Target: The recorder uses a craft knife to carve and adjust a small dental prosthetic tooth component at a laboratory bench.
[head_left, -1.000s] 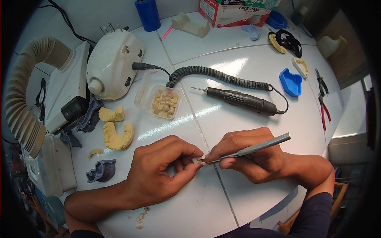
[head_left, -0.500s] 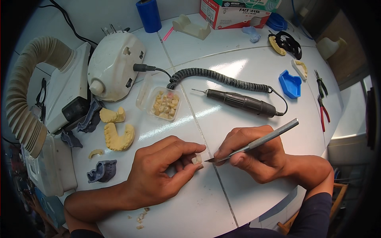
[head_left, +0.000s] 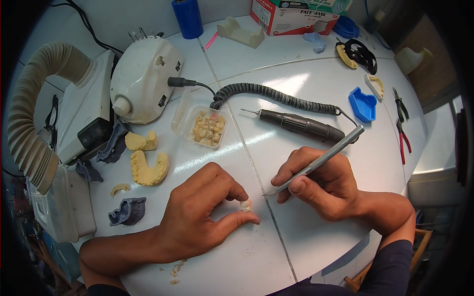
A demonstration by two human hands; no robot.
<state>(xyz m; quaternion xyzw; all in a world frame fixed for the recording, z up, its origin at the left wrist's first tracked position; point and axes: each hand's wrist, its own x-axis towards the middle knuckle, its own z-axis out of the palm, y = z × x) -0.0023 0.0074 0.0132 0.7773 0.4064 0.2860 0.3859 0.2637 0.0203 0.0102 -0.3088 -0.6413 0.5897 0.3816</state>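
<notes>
Between thumb and index finger, my left hand (head_left: 200,212) pinches a small piece of tooth-coloured dental crowns (head_left: 245,205) above the white table. My right hand (head_left: 321,185) grips a metal craft knife (head_left: 328,157) like a pen, its thin blade pointing left toward the crowns but apart from them. Behind the hands, a clear plastic box (head_left: 217,144) stands with its lid raised, holding several loose tooth pieces. To its right lies a dark handheld drill (head_left: 301,125) with a coiled cord. Small chips (head_left: 175,271) are scattered near my left forearm.
Yellow plaster jaw models (head_left: 149,169) and a grey dental model (head_left: 127,212) lie left of my left hand. A white drill control unit (head_left: 143,81) and ribbed hose (head_left: 32,113) stand farther left. At right are a blue mould (head_left: 363,105) and red-handled pliers (head_left: 402,138).
My left fingers have turned the crowns more upright and spread the grip. My right hand has shifted slightly, with the knife tilted steeper and its blade drawn away to the right.
</notes>
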